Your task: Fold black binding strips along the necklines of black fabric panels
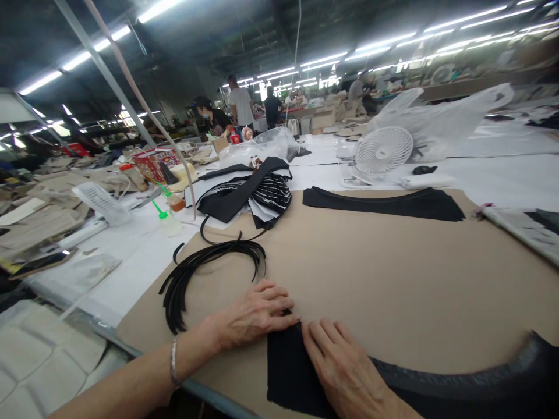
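A curved black fabric piece (290, 369) lies along the near edge of a tan board (393, 273), with a dark strip along its curved upper edge. At the upper left corner of that piece, my left hand (257, 311) has its fingers closed and pressed on the fabric edge. Just to the right, my right hand (345, 364) rests on the same piece, fingers bent together at its top edge. Part of the fabric is hidden under my right hand. Beside my left hand lies a bundle of thin black strips (187, 279). Another curved black piece (379, 203) lies at the board's far side.
Behind the strips is a pile of black and white cut pieces (248, 192). A white fan (384, 150) stands beside a clear plastic bag (454, 122). Green-tipped bottles (168, 223) stand on the left. Several people are farther back.
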### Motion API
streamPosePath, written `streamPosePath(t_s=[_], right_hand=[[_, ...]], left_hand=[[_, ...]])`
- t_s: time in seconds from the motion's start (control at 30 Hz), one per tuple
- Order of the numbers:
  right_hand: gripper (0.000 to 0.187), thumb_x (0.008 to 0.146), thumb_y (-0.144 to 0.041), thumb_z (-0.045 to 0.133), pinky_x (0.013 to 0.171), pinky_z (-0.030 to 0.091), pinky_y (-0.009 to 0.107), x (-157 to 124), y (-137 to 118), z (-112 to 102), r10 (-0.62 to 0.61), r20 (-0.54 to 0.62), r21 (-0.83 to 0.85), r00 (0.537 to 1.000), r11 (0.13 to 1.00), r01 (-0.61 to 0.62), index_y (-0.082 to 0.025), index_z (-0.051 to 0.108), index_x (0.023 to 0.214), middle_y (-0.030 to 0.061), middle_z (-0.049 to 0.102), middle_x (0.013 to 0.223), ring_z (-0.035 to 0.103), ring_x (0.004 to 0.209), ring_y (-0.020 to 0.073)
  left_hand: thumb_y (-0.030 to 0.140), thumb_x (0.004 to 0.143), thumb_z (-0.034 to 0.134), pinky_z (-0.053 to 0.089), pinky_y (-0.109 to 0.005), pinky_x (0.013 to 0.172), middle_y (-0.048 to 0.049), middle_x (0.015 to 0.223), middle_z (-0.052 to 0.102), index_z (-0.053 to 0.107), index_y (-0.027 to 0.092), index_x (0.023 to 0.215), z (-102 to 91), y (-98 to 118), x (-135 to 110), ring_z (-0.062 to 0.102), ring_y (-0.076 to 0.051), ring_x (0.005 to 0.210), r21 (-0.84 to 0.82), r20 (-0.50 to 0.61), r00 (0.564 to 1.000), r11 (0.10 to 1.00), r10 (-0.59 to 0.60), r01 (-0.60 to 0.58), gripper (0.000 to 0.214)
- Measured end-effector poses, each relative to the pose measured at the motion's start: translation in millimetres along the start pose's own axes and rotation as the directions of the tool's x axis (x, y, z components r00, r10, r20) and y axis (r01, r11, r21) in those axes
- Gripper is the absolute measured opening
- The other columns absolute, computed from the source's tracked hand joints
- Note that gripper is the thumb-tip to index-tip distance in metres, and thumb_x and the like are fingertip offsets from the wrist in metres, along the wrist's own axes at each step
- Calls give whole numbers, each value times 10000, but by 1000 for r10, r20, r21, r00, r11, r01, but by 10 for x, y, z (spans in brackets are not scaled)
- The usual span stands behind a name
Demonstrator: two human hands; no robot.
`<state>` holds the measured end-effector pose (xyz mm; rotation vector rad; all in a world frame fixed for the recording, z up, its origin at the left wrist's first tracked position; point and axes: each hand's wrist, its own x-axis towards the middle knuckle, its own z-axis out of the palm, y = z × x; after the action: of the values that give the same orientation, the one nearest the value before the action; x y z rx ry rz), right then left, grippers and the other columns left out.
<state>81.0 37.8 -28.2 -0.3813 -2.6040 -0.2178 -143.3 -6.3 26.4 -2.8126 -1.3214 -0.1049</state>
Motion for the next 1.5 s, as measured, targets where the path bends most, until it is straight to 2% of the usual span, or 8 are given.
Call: streamPosePath(t_s=[0.13, 0.23, 0.33, 0.53, 0.93, 1.13, 1.2, 1.5], right_hand=[[381, 650, -56, 541, 789, 387, 365, 25, 12, -42, -25, 4, -39, 1000, 999, 25, -130, 580, 1022, 73, 596, 925, 497, 802, 224], [396, 637, -26, 524, 770, 379, 354, 45, 31, -61, 10, 9, 2, 1000, 1000, -10, -140, 586, 1012, 55, 583, 876, 495, 773, 215], [404, 683, 5, 492, 754, 370, 338, 76, 49, -68, 106, 127, 124, 986, 985, -121, -163, 579, 1040, 40, 574, 892, 504, 785, 201], [407, 862, -74, 434, 774, 345, 355, 151, 56, 7, 147, 244, 232, 958, 951, -205, -196, 503, 1244, 40, 574, 991, 510, 864, 202], [389, 843, -131, 497, 763, 323, 363, 105, 85, 91, 63, 47, 157, 997, 985, -70, -155, 544, 1228, 54, 603, 976, 505, 852, 211], [440, 754, -115, 567, 771, 315, 370, 122, 79, 68, 32, 68, 110, 997, 993, -39, -154, 556, 1192, 42, 619, 993, 497, 837, 201], [469, 740, -120, 582, 784, 313, 377, 123, 80, 64, 32, 68, 94, 997, 995, -38, -140, 543, 1208, 46, 621, 1003, 493, 851, 206], [435, 772, -185, 630, 775, 300, 386, 139, 106, 5, 42, 141, 100, 989, 993, -56, -183, 549, 1199, 22, 600, 967, 474, 841, 200]], left_hand=[[117, 962, 379, 266, -394, 1037, -72, 1278, 550, 534, 276, 1259, 18, 105, -56, 444, -209, 1210, -5, -88, 990, 993, -114, 114, 371], [57, 906, 352, 326, -388, 961, -82, 1178, 573, 548, 249, 1243, 95, 250, -123, 489, -217, 1105, -96, -201, 930, 951, -309, 295, 435], [62, 891, 350, 373, -373, 871, -70, 1053, 604, 575, 223, 1192, 202, 407, -194, 516, -216, 966, -175, -195, 884, 902, -426, 396, 408], [86, 911, 375, 366, -391, 914, -68, 1095, 623, 517, 193, 1272, 316, 528, -260, 504, -233, 1029, -153, -180, 882, 898, -436, 413, 403], [104, 920, 424, 376, -377, 906, -53, 1044, 631, 583, 201, 1161, 328, 519, -219, 510, -206, 1009, -222, -248, 835, 868, -491, 445, 304], [87, 905, 498, 401, -346, 884, -33, 946, 626, 641, 182, 980, 236, 381, -95, 521, -186, 951, -478, -273, 681, 710, -680, 517, 188], [81, 879, 556, 412, -324, 895, -32, 963, 627, 654, 181, 1017, 207, 289, -36, 529, -176, 963, -515, -238, 698, 697, -675, 499, 196], [54, 836, 615, 426, -241, 825, -2, 886, 647, 723, 207, 864, 202, -23, 67, 570, -130, 882, -448, -165, 881, 829, -444, 335, 189]])
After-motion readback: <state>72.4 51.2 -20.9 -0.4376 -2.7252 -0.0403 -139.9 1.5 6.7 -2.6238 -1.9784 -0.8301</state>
